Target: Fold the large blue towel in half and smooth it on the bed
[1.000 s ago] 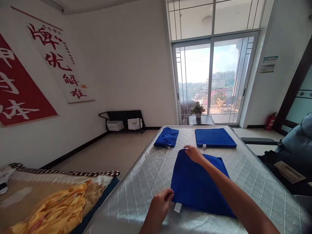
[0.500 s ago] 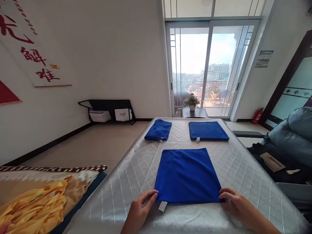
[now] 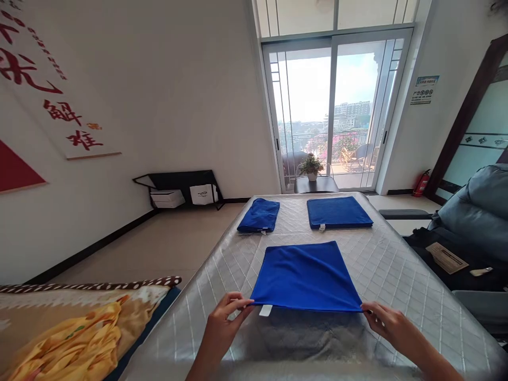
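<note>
A square blue cloth cover (image 3: 304, 275) lies in front of me, its near edge lifted off the table and pulled taut. My left hand (image 3: 228, 315) pinches its near left corner, beside a white tag (image 3: 265, 310). At the near right corner, my right hand (image 3: 387, 320) is closed on the fabric. The far edge of the cover rests on the silver quilted tablecloth (image 3: 400, 275). Farther back are a narrower folded blue cloth (image 3: 260, 215) on the left and a flat stack of blue cloths (image 3: 339, 212) on the right, each with a white tag.
To the left, yellow cloth (image 3: 79, 338) lies on a patterned cover. A grey armchair (image 3: 476, 206) holding dark items stands to the right. Beyond the table, a potted plant (image 3: 311, 166) sits on a chair before the sliding glass door (image 3: 333, 116).
Both hands have raised the near edge of the blue cover off the table. Its white tag hangs higher. The camera view has shifted and tilted slightly.
</note>
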`<state>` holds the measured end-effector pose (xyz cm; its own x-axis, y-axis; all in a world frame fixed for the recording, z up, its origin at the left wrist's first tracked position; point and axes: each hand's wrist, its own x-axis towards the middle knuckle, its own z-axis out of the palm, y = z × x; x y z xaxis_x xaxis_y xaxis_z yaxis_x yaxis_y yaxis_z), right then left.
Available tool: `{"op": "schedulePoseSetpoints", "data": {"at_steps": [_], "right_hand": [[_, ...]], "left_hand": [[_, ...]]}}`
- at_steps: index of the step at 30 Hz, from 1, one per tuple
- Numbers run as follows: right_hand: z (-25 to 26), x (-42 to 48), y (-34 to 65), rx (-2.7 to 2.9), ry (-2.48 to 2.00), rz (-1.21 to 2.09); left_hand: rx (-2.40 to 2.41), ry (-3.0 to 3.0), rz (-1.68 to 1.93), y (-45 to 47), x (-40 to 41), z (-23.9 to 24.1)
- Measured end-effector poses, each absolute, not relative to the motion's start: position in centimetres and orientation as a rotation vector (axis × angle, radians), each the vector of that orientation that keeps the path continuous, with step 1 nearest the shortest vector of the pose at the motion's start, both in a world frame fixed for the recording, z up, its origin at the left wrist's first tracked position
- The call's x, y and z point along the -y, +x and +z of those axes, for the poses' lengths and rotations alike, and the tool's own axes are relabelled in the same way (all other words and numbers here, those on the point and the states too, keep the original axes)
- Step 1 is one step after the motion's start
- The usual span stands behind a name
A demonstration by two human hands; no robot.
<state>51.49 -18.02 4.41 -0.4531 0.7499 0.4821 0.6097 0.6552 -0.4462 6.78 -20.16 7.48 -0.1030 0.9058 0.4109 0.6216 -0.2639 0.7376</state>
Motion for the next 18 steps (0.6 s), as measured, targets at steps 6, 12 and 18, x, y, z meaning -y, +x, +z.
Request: {"op": "schedulePoseSetpoints", "data": {"at_steps": [6, 12, 18], "right_hand": [[11.6, 18.8, 52.8, 2.031, -1.009, 0.209], [18.1, 20.4, 53.9, 2.016, -1.015, 0.116], [21.6, 17.8, 54.1, 1.963, -1.098, 0.185]], "left_hand": [[-1.531, 1.701, 1.375, 5.7, 20.1, 13.5], [-1.534, 1.608, 1.536, 5.4, 19.7, 18.4], [-1.376, 1.554, 1.471, 6.2, 16.4, 21.1]]}}
